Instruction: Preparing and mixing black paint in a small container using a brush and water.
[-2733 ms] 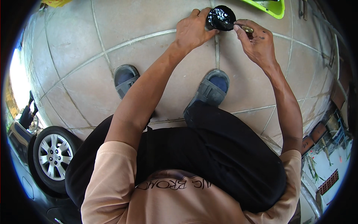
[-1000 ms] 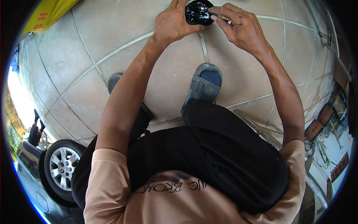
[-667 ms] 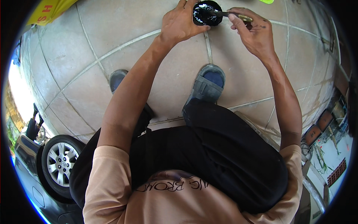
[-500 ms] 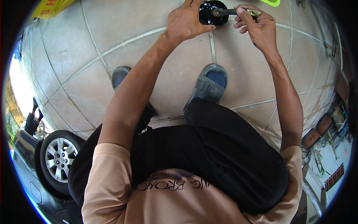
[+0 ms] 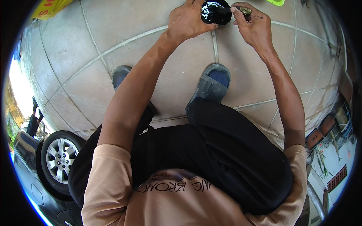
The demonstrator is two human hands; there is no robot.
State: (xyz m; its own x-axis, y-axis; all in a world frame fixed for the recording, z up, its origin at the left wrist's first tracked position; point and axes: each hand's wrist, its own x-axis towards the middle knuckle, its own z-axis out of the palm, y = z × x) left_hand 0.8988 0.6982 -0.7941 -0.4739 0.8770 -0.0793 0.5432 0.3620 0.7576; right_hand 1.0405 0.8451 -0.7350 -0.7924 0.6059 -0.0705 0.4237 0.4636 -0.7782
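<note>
At the top of the view, my left hand (image 5: pixel 187 22) is closed around the side of a small round black container (image 5: pixel 223 23), its thumb along the near edge. Glossy black liquid (image 5: pixel 211 14) inside reflects bright light. From the right, my right hand (image 5: pixel 255 29) grips a paintbrush (image 5: pixel 246 11) by its handle, fingers pinched round it. The brush's dark front part reaches over the container's right edge, and its bristles are lost against the black liquid. Dark smudges mark the right hand's skin.
Beige floor tiles (image 5: pixel 139 22) lie beneath. My sandalled foot (image 5: pixel 215 81) rests on them. A yellow bag (image 5: pixel 51 8) is at the far left, a bright green object (image 5: pixel 277 2) at the far right. A car wheel (image 5: pixel 61 160) stands lower left, planters (image 5: pixel 315 138) at right.
My right hand has moved left and slightly up, bringing the brush further into the container. The light bristles that showed before are now dark or covered. My left hand has stayed in place.
</note>
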